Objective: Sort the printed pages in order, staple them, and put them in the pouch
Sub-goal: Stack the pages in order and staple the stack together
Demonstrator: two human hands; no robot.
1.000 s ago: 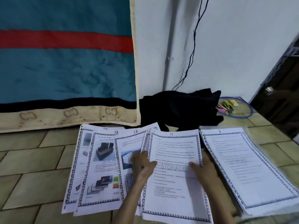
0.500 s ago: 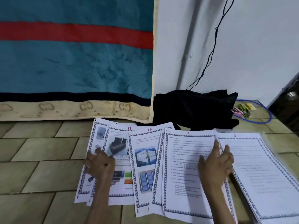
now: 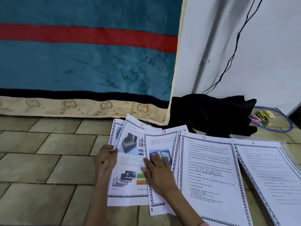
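left hand (image 3: pixel 106 160) pinches the left edge of page 13 (image 3: pixel 130 176), which lies lengthwise away from the person just left of page 15 (image 3: pixel 162 144), where the right hand (image 3: pixel 157 170) presses flat, fingers straight.

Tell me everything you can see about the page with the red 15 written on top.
The page marked 15 is a white printed sheet with a dark patterned border, a few lines of text near the top and a blue picture below them. It lies flat on the tiled floor, overlapping the page marked 13 on its left and tucked beside the page marked 11. The right hand rests on its middle, fingers straight, covering part of the picture.
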